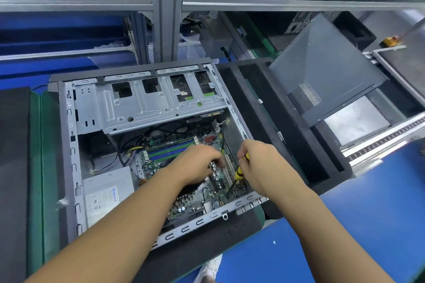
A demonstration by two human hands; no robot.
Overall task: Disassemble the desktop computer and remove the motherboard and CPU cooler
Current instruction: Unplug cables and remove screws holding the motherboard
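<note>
A worker's right hand [259, 165] is closed round a yellow-and-black screwdriver [240, 171], its shaft angled down to the near right corner of the motherboard [184, 207], apparently at a mounting screw. The left hand [197, 163] lies knuckles-up on the middle of the board, fingers bent down beside the white expansion slots; whether it pinches anything cannot be told.

The board sits flat in the open computer case [69, 145], which lies on its side on a green mat [49, 167]. The CPU cooler is not plainly seen; the left wrist covers the part of the board where it may stand.

Beyond the hands are the memory slots [170, 149], a bundle of cables [132, 151] at the board's left edge, the power supply [105, 193] in the near left corner and a metal drive cage [142, 103] across the far end. A grey side panel [326, 71] leans in a black foam tray [264, 108] to the right.

The likely hazards: the tip slipping off the screw head and gouging nearby components, a freed screw dropping under the board, and connectors tearing if the board is lifted with cables attached.
</note>
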